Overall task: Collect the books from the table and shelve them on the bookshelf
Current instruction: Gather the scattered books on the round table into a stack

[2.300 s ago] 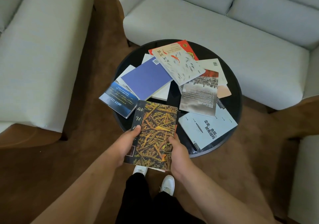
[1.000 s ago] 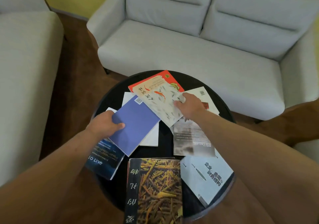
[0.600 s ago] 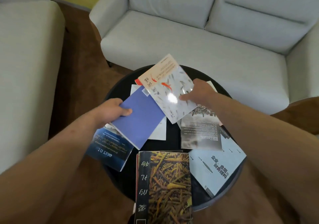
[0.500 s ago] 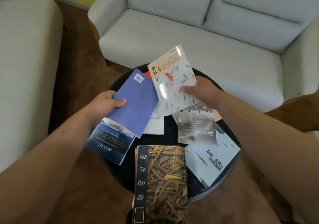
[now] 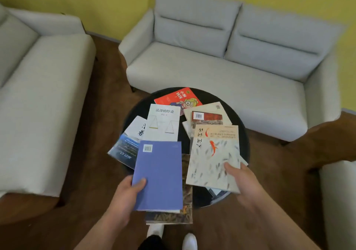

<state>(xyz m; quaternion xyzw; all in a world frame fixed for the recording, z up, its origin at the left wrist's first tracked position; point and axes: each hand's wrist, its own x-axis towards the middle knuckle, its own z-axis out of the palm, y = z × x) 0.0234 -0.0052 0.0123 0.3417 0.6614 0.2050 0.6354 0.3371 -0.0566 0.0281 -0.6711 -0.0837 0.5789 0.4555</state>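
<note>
**Two books in hand, most left on the table**

Looking down from head height onto a round black table [image 5: 238,122] strewn with books, with one grey sofa [image 5: 212,66] behind it and another [image 5: 38,95] to the left.

Gripping a violet book [image 5: 159,172] at its near left corner with the left hand [image 5: 127,194], thumb on the cover, fingers hidden underneath. Pinching a pale book with orange fish [image 5: 213,157] at its near right edge with the right hand [image 5: 240,180], thumb on top. Both held flat and side by side over the near half of the table, apparently lifted clear, though hard to say for certain.

Directly under the violet book, a brown-and-yellow patterned book [image 5: 186,201] jutting past the table's near edge. To the left, a dark blue one lettered "To Live" [image 5: 125,151]. Farther back:
- a white book with a black character [image 5: 137,128]
- a white one with a drawing of scales [image 5: 163,122]
- a red one with a cartoon face [image 5: 173,97] at the far edge
- a book with a dark red band and barcode [image 5: 208,119], lying on a cream one [image 5: 210,107]

Under the fish book, a corner of a pale blue cover [image 5: 215,192].

Judging progress: early. Collecting under way, with two books picked up and at least eight left lying. No bookshelf anywhere in view, so nothing shelved as far as can be told. Left to do: gather the rest, carry them off, stand them on the shelf.
</note>
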